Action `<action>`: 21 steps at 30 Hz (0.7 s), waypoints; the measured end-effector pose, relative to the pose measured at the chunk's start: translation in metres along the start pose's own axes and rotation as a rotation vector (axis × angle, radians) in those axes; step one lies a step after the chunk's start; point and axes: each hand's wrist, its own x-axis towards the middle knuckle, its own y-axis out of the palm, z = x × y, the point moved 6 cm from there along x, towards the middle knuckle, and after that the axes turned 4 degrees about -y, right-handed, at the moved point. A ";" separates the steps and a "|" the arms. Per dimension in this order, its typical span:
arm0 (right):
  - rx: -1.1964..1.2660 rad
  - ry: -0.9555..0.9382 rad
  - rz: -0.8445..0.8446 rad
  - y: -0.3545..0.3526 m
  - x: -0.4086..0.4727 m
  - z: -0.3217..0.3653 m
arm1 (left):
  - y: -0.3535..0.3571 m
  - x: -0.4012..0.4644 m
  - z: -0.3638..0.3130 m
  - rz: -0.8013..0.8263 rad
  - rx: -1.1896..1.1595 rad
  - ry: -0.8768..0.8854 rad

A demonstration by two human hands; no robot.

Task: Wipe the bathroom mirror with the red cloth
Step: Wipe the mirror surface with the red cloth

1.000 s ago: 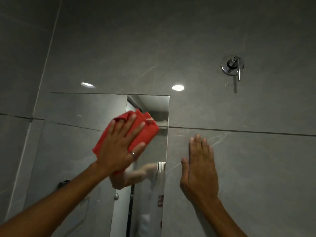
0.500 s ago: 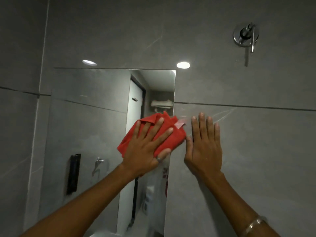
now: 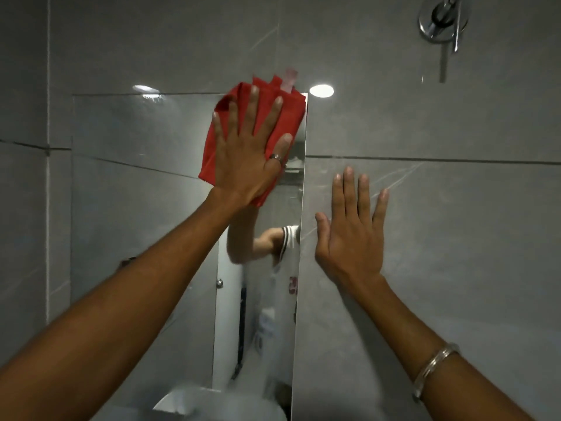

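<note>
grey wall (image 3: 425, 132); folded red cloth (image 3: 291, 113) tops mirror (image 3: 136, 177).

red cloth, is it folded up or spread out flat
Folded. The red cloth is bunched into a thick pad with layered edges at its top, pressed flat against the mirror under the left hand.

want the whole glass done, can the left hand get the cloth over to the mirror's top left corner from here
Probably yes: the left hand presses the red cloth flat at the mirror's top right, and bare glass lies between.
</note>
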 end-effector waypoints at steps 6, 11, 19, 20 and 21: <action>0.014 0.001 -0.038 0.004 -0.026 0.004 | 0.027 -0.106 -0.020 0.022 0.020 0.160; 0.010 -0.048 0.026 0.012 -0.081 0.008 | 0.063 -0.237 -0.021 0.057 -0.014 0.354; 0.003 -0.117 0.114 0.014 -0.135 0.005 | 0.101 -0.432 0.000 0.293 0.008 0.895; -0.004 -0.120 0.133 0.013 -0.136 0.005 | 0.102 -0.438 0.003 0.319 0.031 0.956; -0.003 -0.124 0.155 0.012 -0.137 0.005 | 0.101 -0.439 0.004 0.341 0.041 0.995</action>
